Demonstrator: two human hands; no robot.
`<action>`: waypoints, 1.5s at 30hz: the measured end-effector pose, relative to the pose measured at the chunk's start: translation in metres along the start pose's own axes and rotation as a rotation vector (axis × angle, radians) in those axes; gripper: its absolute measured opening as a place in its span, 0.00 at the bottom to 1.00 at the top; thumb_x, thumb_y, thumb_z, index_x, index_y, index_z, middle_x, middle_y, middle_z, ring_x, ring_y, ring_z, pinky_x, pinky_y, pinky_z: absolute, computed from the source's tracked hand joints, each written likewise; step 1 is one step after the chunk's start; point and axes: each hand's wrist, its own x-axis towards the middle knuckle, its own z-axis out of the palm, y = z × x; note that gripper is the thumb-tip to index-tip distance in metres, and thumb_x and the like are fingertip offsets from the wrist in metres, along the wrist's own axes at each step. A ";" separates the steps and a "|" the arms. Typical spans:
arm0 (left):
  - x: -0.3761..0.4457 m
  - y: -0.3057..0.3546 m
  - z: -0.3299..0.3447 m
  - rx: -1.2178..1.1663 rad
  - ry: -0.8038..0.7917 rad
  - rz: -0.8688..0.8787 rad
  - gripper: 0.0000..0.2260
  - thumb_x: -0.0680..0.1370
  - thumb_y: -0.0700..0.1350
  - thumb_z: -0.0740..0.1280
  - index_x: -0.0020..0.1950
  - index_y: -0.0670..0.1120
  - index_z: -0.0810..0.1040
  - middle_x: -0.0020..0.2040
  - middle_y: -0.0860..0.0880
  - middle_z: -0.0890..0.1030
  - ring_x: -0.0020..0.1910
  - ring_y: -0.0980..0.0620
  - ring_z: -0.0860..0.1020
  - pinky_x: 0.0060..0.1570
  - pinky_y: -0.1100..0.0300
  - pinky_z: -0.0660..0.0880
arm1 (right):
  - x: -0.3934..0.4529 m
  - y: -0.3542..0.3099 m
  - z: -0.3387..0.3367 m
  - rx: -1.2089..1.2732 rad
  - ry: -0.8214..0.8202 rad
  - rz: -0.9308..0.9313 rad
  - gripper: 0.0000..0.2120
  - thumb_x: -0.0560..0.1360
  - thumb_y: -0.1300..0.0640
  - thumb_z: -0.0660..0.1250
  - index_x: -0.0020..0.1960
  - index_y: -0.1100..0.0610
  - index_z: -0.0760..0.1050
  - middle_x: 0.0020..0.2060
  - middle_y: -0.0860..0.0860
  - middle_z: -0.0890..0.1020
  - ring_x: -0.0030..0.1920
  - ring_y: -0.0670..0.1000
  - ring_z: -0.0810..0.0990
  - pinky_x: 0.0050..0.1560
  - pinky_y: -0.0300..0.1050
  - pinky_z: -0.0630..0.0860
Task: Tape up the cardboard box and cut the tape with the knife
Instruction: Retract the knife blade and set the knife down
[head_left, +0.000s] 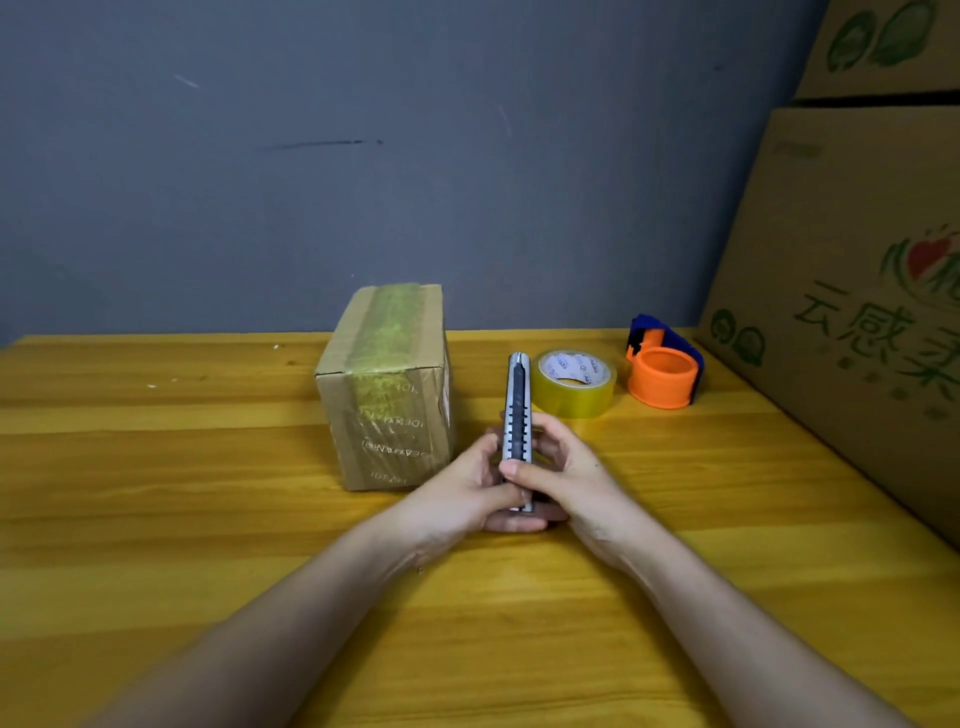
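Observation:
A small cardboard box (387, 389) stands on the wooden table (182, 493), with clear tape running over its top and down its front face. Just right of the box I hold a silver utility knife (518, 410) pointing away from me, its tip near the tape roll. My left hand (467, 488) grips the knife's lower end from the left. My right hand (561, 467) holds it from the right, thumb laid across the handle. No blade shows at the tip. A roll of clear yellowish tape (574, 383) lies flat behind the knife.
An orange and blue tape dispenser (662, 371) sits right of the roll. Large printed cartons (852, 291) lean along the table's right side. A grey wall (363, 156) rises behind the table.

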 end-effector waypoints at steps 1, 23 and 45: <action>0.000 -0.001 0.001 -0.002 0.012 -0.001 0.16 0.79 0.31 0.59 0.62 0.46 0.65 0.47 0.50 0.82 0.41 0.51 0.84 0.44 0.59 0.82 | 0.000 0.000 0.000 0.021 0.022 -0.003 0.16 0.73 0.65 0.69 0.58 0.54 0.75 0.54 0.52 0.82 0.53 0.47 0.81 0.50 0.40 0.78; 0.017 -0.014 0.026 0.580 0.551 0.188 0.29 0.70 0.35 0.70 0.68 0.47 0.64 0.43 0.53 0.79 0.44 0.43 0.83 0.46 0.44 0.79 | 0.020 -0.008 0.002 -0.264 0.393 -0.104 0.05 0.76 0.63 0.65 0.45 0.55 0.78 0.37 0.50 0.80 0.38 0.45 0.78 0.40 0.35 0.74; 0.076 0.011 0.020 0.953 0.751 -0.189 0.15 0.80 0.40 0.54 0.64 0.44 0.73 0.62 0.39 0.73 0.60 0.38 0.75 0.60 0.50 0.70 | 0.077 -0.022 -0.004 -0.784 0.315 0.266 0.18 0.76 0.52 0.65 0.63 0.59 0.74 0.60 0.57 0.80 0.60 0.58 0.77 0.60 0.49 0.74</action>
